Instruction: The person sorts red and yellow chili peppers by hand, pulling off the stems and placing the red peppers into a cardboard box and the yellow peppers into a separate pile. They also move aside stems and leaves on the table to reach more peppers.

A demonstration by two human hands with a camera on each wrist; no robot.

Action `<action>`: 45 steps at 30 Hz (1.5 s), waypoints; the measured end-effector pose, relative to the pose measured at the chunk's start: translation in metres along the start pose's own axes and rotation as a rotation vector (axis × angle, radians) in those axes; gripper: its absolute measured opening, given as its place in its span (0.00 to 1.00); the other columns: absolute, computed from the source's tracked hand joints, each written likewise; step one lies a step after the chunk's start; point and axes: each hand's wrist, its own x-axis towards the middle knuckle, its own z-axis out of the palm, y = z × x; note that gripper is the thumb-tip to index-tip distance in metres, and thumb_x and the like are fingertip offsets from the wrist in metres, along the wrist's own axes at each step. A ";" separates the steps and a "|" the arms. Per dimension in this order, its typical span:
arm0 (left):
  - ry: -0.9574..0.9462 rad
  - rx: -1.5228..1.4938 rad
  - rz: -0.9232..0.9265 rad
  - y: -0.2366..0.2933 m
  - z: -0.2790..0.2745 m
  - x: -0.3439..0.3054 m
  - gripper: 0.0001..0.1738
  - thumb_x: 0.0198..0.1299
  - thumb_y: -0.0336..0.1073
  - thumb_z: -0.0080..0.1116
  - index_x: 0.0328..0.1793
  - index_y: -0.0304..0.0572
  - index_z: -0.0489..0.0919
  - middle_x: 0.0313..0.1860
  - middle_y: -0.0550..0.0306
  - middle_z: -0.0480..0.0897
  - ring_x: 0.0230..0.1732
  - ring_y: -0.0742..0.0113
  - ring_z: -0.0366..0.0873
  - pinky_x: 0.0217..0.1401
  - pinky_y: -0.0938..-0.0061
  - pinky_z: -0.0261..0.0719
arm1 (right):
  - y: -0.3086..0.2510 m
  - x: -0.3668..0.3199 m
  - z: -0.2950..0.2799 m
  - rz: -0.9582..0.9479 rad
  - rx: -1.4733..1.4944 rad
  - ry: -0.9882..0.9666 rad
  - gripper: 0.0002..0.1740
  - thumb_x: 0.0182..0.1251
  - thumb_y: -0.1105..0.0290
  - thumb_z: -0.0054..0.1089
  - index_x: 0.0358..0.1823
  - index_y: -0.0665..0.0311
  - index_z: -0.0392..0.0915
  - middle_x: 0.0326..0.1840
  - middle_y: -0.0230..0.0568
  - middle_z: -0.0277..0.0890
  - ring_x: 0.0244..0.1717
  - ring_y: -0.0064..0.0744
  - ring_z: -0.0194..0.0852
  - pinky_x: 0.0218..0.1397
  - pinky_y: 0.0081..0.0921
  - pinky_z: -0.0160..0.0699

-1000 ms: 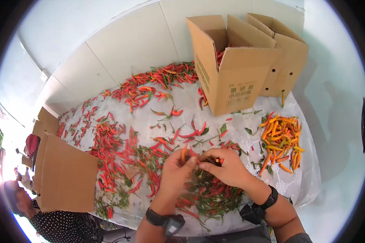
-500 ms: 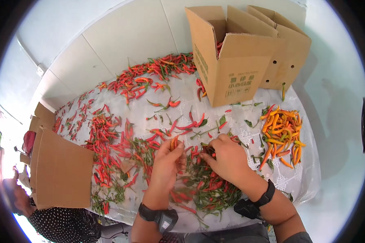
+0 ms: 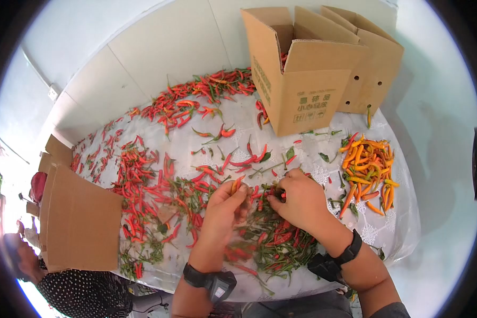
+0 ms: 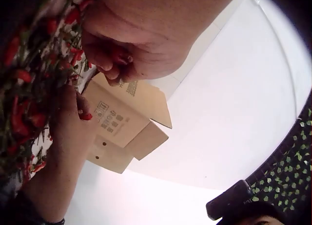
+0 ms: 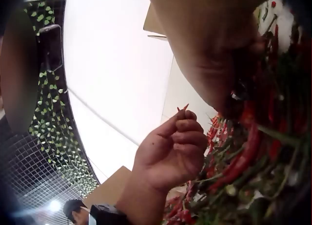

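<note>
Over the middle of the table, my left hand (image 3: 222, 212) holds orange-red chili peppers (image 3: 237, 185) between thumb and curled fingers. Their thin tips (image 5: 183, 108) poke out above the fingers in the right wrist view, and a red chili (image 4: 119, 57) shows inside the palm in the left wrist view. My right hand (image 3: 305, 204) is beside it, knuckles up, at the far edge of a heap of stemmed red chilies (image 3: 283, 246). A red chili end (image 4: 86, 116) shows in its curled fingers; its fingertips are partly hidden.
Red chilies (image 3: 135, 180) are spread across the left and back of the table. An orange chili pile (image 3: 368, 172) lies at right. Open cardboard boxes (image 3: 312, 90) stand at the back, another box (image 3: 82, 222) at left. A person in a dotted top (image 3: 85, 291) sits lower left.
My hands were together over the heap and have drawn apart, the left one shifting left with its chilies. The right hand has moved slightly away from me, over the heap's far edge.
</note>
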 end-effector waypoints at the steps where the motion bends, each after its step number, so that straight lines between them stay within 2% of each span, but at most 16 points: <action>1: 0.002 -0.001 -0.004 0.000 0.000 0.000 0.08 0.68 0.38 0.55 0.42 0.42 0.77 0.25 0.66 0.75 0.20 0.79 0.67 0.20 0.83 0.61 | 0.001 0.000 0.000 -0.005 0.042 0.013 0.16 0.52 0.59 0.71 0.26 0.65 0.80 0.29 0.43 0.73 0.33 0.45 0.76 0.37 0.34 0.76; 6: -0.020 0.025 0.043 -0.001 0.002 0.000 0.06 0.66 0.36 0.59 0.42 0.43 0.77 0.25 0.67 0.75 0.20 0.80 0.67 0.20 0.84 0.61 | 0.007 0.006 -0.003 -0.059 0.422 0.144 0.13 0.50 0.67 0.73 0.32 0.67 0.83 0.33 0.42 0.77 0.34 0.40 0.77 0.39 0.28 0.75; 9: -0.082 0.004 0.127 -0.002 0.000 0.000 0.07 0.63 0.35 0.62 0.42 0.44 0.77 0.26 0.69 0.75 0.21 0.82 0.66 0.23 0.87 0.62 | 0.002 0.008 -0.018 -0.069 0.518 0.162 0.11 0.54 0.68 0.69 0.37 0.64 0.84 0.36 0.45 0.79 0.33 0.43 0.77 0.37 0.32 0.75; 12: -0.107 0.005 0.192 -0.002 0.000 -0.002 0.10 0.60 0.32 0.65 0.46 0.40 0.78 0.31 0.68 0.78 0.27 0.81 0.71 0.29 0.86 0.69 | -0.005 0.006 -0.025 -0.061 0.585 0.168 0.09 0.58 0.70 0.67 0.39 0.66 0.84 0.34 0.43 0.81 0.34 0.33 0.79 0.36 0.26 0.75; 15: -0.121 0.050 0.265 -0.005 0.003 -0.002 0.15 0.58 0.30 0.67 0.50 0.38 0.78 0.38 0.66 0.79 0.35 0.81 0.74 0.37 0.85 0.73 | -0.007 0.004 -0.024 -0.017 0.912 -0.001 0.09 0.62 0.71 0.65 0.39 0.69 0.83 0.33 0.38 0.82 0.35 0.21 0.77 0.37 0.21 0.74; 18: -0.200 0.149 0.304 -0.012 0.000 0.003 0.16 0.58 0.30 0.67 0.52 0.36 0.78 0.40 0.66 0.79 0.39 0.81 0.75 0.40 0.84 0.74 | -0.003 0.004 -0.022 -0.044 0.950 -0.180 0.10 0.65 0.70 0.63 0.42 0.71 0.82 0.33 0.34 0.81 0.35 0.16 0.75 0.38 0.18 0.74; 23: -0.184 0.128 0.112 -0.010 -0.004 0.002 0.16 0.61 0.31 0.62 0.55 0.38 0.77 0.36 0.63 0.79 0.30 0.77 0.73 0.29 0.82 0.67 | 0.001 0.009 -0.028 0.131 1.223 -0.267 0.18 0.73 0.60 0.53 0.52 0.68 0.76 0.34 0.37 0.80 0.27 0.18 0.71 0.29 0.17 0.69; 27: -0.006 -0.101 0.118 0.002 0.001 -0.002 0.15 0.66 0.35 0.52 0.57 0.40 0.74 0.34 0.58 0.79 0.30 0.71 0.74 0.31 0.77 0.69 | 0.020 0.016 -0.027 0.369 1.719 -0.328 0.25 0.77 0.50 0.41 0.57 0.65 0.70 0.39 0.45 0.79 0.24 0.24 0.69 0.24 0.20 0.64; 28: -0.016 -0.160 0.127 0.004 -0.003 -0.003 0.15 0.67 0.36 0.50 0.57 0.41 0.73 0.34 0.57 0.79 0.30 0.70 0.74 0.31 0.77 0.69 | 0.022 0.018 -0.028 0.505 1.811 -0.347 0.30 0.75 0.43 0.39 0.59 0.63 0.69 0.45 0.48 0.77 0.31 0.30 0.74 0.28 0.25 0.70; 31: 0.040 -0.266 0.095 0.014 0.005 -0.005 0.10 0.66 0.35 0.48 0.50 0.41 0.72 0.27 0.59 0.76 0.26 0.70 0.73 0.28 0.74 0.69 | 0.018 0.020 -0.039 0.665 1.989 -0.353 0.34 0.73 0.39 0.40 0.60 0.63 0.67 0.48 0.50 0.76 0.38 0.36 0.77 0.32 0.30 0.75; 32: 0.032 -0.281 0.085 0.015 0.005 -0.006 0.09 0.66 0.34 0.49 0.50 0.41 0.72 0.27 0.59 0.76 0.26 0.70 0.72 0.27 0.74 0.69 | 0.021 0.020 -0.037 0.657 2.002 -0.378 0.38 0.69 0.34 0.39 0.61 0.62 0.67 0.50 0.51 0.76 0.44 0.40 0.78 0.38 0.35 0.78; 35: 0.033 -0.247 0.063 0.012 0.000 -0.004 0.07 0.64 0.32 0.53 0.47 0.41 0.72 0.26 0.62 0.74 0.23 0.74 0.70 0.24 0.78 0.65 | 0.002 0.021 -0.050 0.763 2.004 -0.300 0.30 0.73 0.43 0.44 0.59 0.63 0.68 0.45 0.48 0.75 0.36 0.35 0.75 0.29 0.28 0.74; 38: 0.008 -0.274 0.050 0.009 -0.007 -0.001 0.06 0.64 0.31 0.56 0.45 0.42 0.73 0.23 0.66 0.71 0.19 0.80 0.65 0.18 0.83 0.58 | 0.017 0.016 -0.041 0.465 1.764 -0.316 0.19 0.75 0.56 0.48 0.55 0.65 0.70 0.34 0.42 0.72 0.23 0.25 0.67 0.17 0.18 0.61; 41: -0.016 -0.303 0.055 0.013 -0.008 -0.002 0.02 0.67 0.32 0.54 0.41 0.43 0.73 0.20 0.68 0.67 0.17 0.83 0.59 0.14 0.85 0.53 | 0.003 0.009 -0.068 0.326 1.732 -0.188 0.10 0.74 0.68 0.51 0.51 0.63 0.72 0.27 0.33 0.68 0.17 0.17 0.54 0.14 0.16 0.46; 42: -0.017 -0.301 0.057 0.014 -0.008 -0.004 0.03 0.68 0.32 0.52 0.40 0.44 0.73 0.19 0.68 0.65 0.16 0.83 0.58 0.13 0.86 0.52 | -0.005 0.009 -0.075 0.279 1.646 -0.053 0.08 0.75 0.66 0.51 0.47 0.62 0.73 0.21 0.30 0.65 0.13 0.15 0.50 0.12 0.15 0.44; 45: -0.020 -0.286 0.042 0.019 -0.011 -0.006 0.07 0.69 0.34 0.51 0.37 0.43 0.74 0.17 0.68 0.64 0.16 0.83 0.57 0.12 0.85 0.51 | -0.029 0.015 -0.112 0.199 1.443 0.375 0.08 0.76 0.66 0.50 0.45 0.61 0.73 0.21 0.30 0.66 0.13 0.14 0.50 0.12 0.14 0.45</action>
